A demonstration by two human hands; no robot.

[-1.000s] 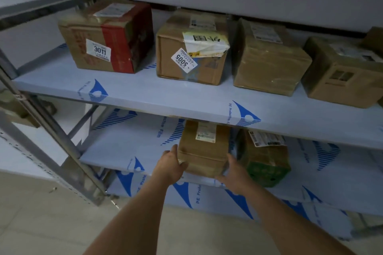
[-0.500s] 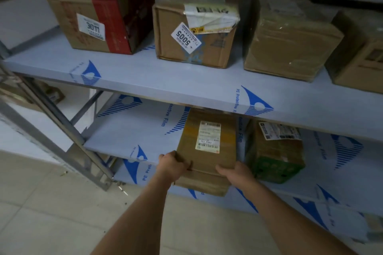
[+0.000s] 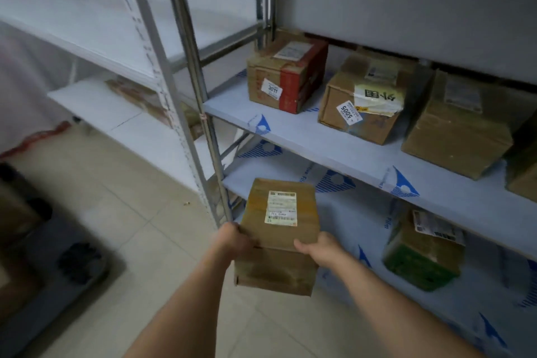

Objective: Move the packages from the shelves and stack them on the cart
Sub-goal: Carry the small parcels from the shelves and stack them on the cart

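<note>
We are in a tiled room beside steel shelves (image 3: 334,151) whose film-covered boards hold four boxes above and a green one (image 3: 421,259) below, and a dark cart (image 3: 49,276) sits blurred at lower left. Our box (image 3: 280,229) hangs clear of the shelves over the floor, left hand (image 3: 234,241) and right hand (image 3: 321,247) each gripping a near corner. We should keep it level, pass the upright (image 3: 200,113) and set it flat on the cart.
</note>
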